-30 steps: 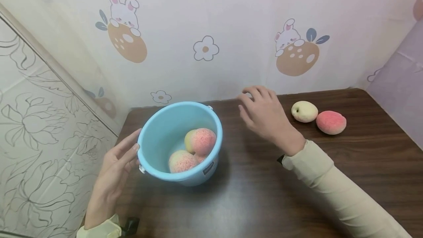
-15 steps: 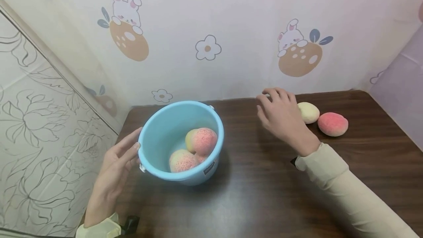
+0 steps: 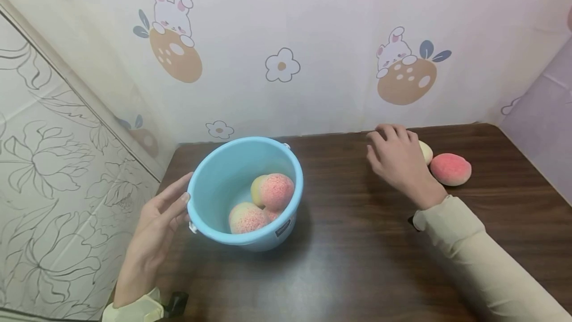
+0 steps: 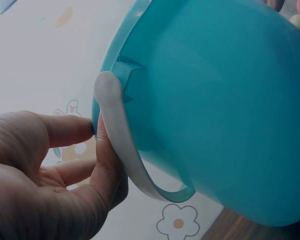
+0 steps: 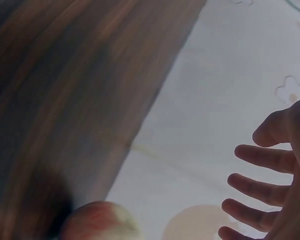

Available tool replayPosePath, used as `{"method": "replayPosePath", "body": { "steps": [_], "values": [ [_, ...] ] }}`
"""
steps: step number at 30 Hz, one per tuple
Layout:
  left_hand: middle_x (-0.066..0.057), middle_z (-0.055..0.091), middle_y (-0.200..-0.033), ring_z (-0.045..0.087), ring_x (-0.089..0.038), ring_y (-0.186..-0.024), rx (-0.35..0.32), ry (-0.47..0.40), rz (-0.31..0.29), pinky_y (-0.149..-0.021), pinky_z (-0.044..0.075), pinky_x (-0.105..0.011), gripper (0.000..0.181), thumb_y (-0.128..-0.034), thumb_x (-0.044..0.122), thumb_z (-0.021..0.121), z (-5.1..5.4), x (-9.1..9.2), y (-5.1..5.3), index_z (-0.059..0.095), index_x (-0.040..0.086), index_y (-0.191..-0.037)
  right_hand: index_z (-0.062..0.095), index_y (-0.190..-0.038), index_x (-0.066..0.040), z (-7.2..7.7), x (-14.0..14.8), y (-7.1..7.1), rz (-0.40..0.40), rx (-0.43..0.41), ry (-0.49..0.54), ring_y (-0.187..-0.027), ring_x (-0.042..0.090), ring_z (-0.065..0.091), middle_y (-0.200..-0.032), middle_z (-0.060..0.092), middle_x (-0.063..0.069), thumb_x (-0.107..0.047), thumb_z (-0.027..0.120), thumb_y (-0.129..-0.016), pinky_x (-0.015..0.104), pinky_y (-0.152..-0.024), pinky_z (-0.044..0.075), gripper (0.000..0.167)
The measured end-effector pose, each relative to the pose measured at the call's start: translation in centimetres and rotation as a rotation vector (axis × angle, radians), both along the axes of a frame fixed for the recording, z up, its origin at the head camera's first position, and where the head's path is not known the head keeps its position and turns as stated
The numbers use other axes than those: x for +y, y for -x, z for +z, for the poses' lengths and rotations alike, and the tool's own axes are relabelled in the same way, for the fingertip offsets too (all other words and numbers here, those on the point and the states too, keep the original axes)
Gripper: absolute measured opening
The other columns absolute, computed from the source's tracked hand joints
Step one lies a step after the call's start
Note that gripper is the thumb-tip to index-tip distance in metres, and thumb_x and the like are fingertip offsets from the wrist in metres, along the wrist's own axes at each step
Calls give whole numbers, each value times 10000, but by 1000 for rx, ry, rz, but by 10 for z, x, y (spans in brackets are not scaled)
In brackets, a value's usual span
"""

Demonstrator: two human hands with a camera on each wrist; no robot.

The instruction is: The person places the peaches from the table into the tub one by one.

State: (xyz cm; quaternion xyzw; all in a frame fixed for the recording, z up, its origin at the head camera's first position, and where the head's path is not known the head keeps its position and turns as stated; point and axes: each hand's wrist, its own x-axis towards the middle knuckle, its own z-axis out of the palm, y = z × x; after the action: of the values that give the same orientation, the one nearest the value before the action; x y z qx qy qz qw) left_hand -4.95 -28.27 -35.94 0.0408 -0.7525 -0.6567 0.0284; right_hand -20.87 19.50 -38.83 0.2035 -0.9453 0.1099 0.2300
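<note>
My left hand (image 3: 154, 232) holds the light blue bucket (image 3: 241, 150) by its left rim. In the left wrist view, the thumb (image 4: 72, 131) is against the rim and other fingers are by the white handle (image 4: 127, 150). Inside the bucket lie several peaches, among them a pink-speckled peach (image 3: 277, 192) and a paler speckled peach (image 3: 249, 218). My right hand (image 3: 399, 160) is above the table with nothing in it, its fingers loosely bent and spread. It partly covers a pale yellow peach (image 3: 426, 153); just right of that sits a pink peach (image 3: 450, 169).
The dark wooden table (image 3: 353, 262) bears the bucket and both loose peaches. A wall covering (image 3: 330, 39) with rabbit and flower prints stands along the back edge. A panel with line-drawn flowers (image 3: 49, 212) borders the left side.
My right hand has moved right, away from the bucket and towards the pale yellow peach, covering more of it. My left hand and the bucket stay in place.
</note>
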Motion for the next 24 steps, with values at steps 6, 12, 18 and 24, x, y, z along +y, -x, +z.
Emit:
{"method": "replayPosePath", "body": {
  "steps": [6,12,18,24],
  "values": [
    [28,583,-1512,647,-69,-1262,-14,8,-1,-945,593,-234,509,-1061,216,616,0,-1,0,503,94,-1542,668,-1191,-35,-8,12,8,-44,-39,0,-1233,517,511,-1310,595,253,-176,554,-1001,723,-969,403,262],
    [14,574,-1520,637,-72,-1274,-10,4,-4,-948,589,-233,511,-1061,225,615,2,0,-1,502,96,-1542,663,-1186,-24,-14,22,14,-96,-61,10,-1236,538,492,-1310,582,266,-186,535,-1001,733,-969,386,277],
    [13,577,-1516,656,-77,-1250,-11,1,-4,-951,587,-231,508,-1062,217,612,1,-1,0,503,94,-1542,655,-1179,-14,-20,33,21,-144,-96,19,-1231,555,479,-1294,573,270,-199,511,-1007,740,-966,380,291],
    [31,593,-1490,670,-78,-1228,4,-12,-12,-948,588,-229,501,-1062,202,610,1,0,0,506,82,-1537,632,-1205,-1,-28,45,30,-195,-168,9,-1235,582,451,-1305,550,293,-225,478,-1023,758,-963,360,328]
  ]
}}
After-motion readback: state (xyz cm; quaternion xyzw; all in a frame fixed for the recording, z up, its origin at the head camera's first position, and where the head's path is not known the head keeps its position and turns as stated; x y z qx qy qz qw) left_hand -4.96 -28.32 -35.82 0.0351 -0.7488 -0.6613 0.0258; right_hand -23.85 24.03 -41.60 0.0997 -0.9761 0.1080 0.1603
